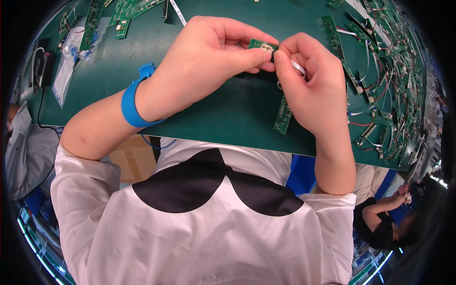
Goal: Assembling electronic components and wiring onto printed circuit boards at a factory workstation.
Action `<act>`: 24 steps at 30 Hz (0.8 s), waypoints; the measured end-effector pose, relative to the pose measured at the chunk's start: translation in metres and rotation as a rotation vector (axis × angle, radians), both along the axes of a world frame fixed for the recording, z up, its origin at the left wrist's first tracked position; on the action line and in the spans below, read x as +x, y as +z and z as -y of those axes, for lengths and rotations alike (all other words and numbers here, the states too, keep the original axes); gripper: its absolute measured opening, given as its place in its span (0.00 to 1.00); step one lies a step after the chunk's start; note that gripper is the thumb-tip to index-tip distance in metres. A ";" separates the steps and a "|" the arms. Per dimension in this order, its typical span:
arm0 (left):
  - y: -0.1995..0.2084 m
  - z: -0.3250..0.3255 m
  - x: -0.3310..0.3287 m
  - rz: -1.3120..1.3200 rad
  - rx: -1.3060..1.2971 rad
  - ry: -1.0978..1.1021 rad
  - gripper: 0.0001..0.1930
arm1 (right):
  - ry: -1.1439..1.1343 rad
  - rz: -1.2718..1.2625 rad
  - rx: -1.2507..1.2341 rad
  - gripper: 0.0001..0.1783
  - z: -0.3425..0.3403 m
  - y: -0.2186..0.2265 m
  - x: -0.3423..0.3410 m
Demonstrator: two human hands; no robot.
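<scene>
My left hand [199, 59] pinches a small green circuit board [255, 43] between thumb and fingers. A pale connector sits on the board's face, by my thumb tip. Close against it, the thumb and forefinger of my right hand [314, 83] are pressed together on the end of a white ribbon cable [298, 67]. The cable loops through my right hand. Below that hand a second, narrow green circuit board [283, 116] shows, its upper part hidden by the hand. My fingertips cover the cable's end, so whether it sits in the connector cannot be made out.
Many green boards with white and red leads [380, 109] are heaped along the right of the green table [213, 111]. More boards [126, 14] and a clear plastic bag [88, 42] lie at the far left. A blue wrist strap [130, 102] circles my left wrist. People sit on both sides.
</scene>
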State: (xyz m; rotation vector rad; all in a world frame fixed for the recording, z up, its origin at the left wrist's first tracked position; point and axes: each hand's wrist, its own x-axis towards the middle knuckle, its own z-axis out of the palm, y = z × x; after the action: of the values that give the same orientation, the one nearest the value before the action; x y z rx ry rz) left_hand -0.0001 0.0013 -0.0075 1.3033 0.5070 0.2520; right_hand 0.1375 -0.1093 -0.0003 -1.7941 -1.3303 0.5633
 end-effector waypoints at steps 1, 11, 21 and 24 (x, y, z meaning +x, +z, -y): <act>0.000 0.000 0.000 0.005 0.004 -0.003 0.13 | 0.000 0.002 0.001 0.04 0.000 0.000 0.000; -0.009 -0.005 0.004 0.019 0.195 0.003 0.12 | 0.021 -0.007 -0.025 0.03 0.000 -0.001 -0.005; -0.003 -0.001 0.004 -0.095 0.369 0.113 0.10 | 0.081 0.108 -0.043 0.04 0.004 0.009 -0.009; -0.002 -0.003 0.002 -0.111 0.401 0.133 0.10 | -0.012 -0.036 -0.054 0.04 0.007 0.010 -0.007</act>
State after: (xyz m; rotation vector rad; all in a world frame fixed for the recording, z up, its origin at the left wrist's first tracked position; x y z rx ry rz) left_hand 0.0023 0.0047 -0.0095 1.6818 0.6619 0.4084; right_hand 0.1304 -0.1161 0.0099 -1.8267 -1.2901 0.6275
